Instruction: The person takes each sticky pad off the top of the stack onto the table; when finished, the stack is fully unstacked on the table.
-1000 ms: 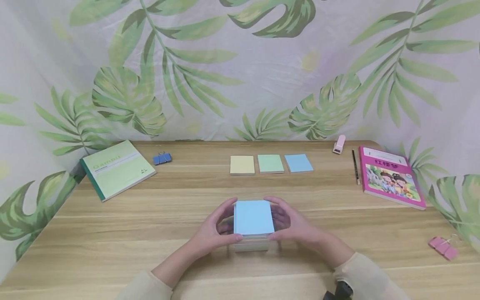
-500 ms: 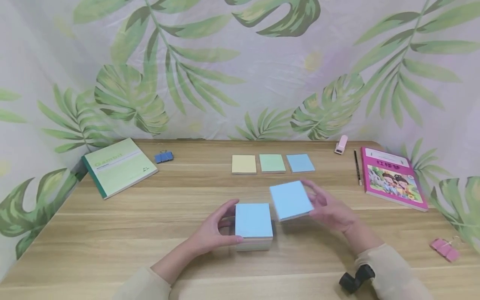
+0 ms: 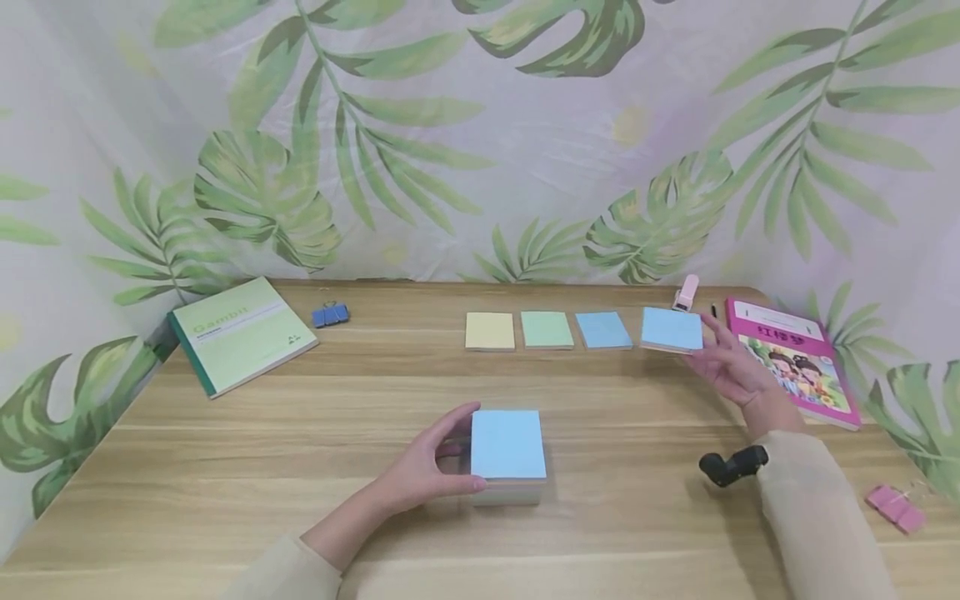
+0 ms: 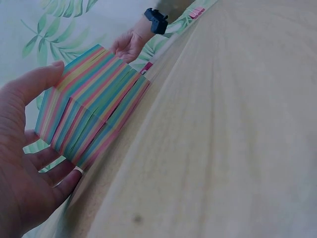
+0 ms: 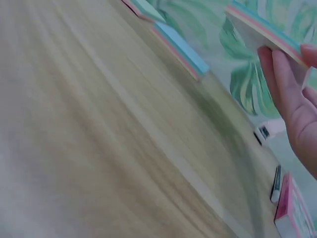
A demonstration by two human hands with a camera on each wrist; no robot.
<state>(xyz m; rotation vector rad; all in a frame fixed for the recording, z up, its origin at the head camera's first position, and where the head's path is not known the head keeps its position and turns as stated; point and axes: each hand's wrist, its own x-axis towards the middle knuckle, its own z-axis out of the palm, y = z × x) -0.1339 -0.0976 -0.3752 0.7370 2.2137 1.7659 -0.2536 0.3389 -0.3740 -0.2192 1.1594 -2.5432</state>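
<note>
While fingers [image 3: 450, 425] hide block [image 3: 507, 446] side, pencil [image 3: 712, 311] mostly covered.

At the right edge of the frame, the right hand [image 5: 297, 106] holds a thin pad [image 5: 262, 30] in its fingers above the table [image 5: 99, 148]. Another pad [image 5: 181, 49] lies upper centre; a pen [image 5: 276, 183] and a pink book [image 5: 292, 210] lie lower right.

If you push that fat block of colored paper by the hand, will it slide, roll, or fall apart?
The paper block would probably slide, not roll: it is boxy and sits flat on the wooden table. It might come apart, since the left wrist view shows its striped layers stepped out of line. The left hand holds its side, which likely steadies it.
</note>
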